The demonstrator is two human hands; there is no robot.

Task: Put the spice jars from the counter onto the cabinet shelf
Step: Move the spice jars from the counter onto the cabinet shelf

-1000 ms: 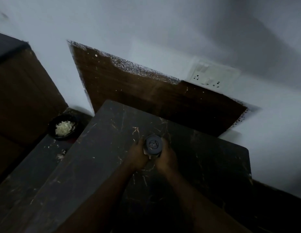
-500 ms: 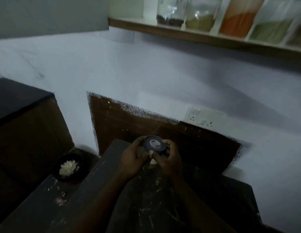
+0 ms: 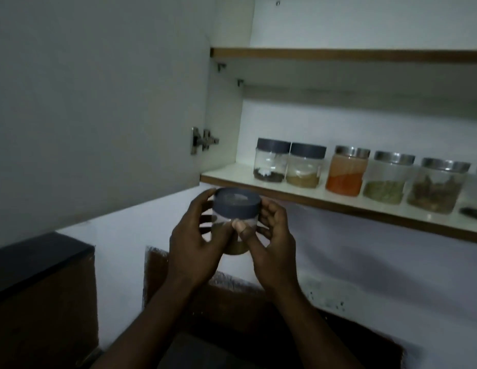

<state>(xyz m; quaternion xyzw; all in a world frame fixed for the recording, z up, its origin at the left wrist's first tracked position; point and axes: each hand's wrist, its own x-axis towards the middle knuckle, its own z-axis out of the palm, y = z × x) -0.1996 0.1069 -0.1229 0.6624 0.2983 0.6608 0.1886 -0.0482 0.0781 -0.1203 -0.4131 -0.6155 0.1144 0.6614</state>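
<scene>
Head view: spice jar [image 3: 236, 209] with grey-blue lid held upright between both hands, just below and in front of the front edge of the cabinet shelf [image 3: 226, 179]. Left hand [image 3: 194, 243] wrapped round the jar's left side, fingers curled behind the glass, thumb up by the lid rim. Right hand [image 3: 272, 243] clamped on the right side, thumb pressed flat across the clear wall under the lid. Brownish contents low in the jar, partly hidden by the palms.

On the shelf, a row: two grey-lidded jars [image 3: 289, 166] touching each other, then three steel-lidded jars [image 3: 346, 171] holding orange, green and brown spices, set close together. Bare shelf surface open at the left end, between the first jar and the cabinet side wall. Open cabinet door [image 3: 99, 102] swung out on the left, hinge [image 3: 202, 141] visible at its edge. Upper shelf [image 3: 338, 54] well above the jar tops. Dark counter [image 3: 205, 350] below the forearms.
</scene>
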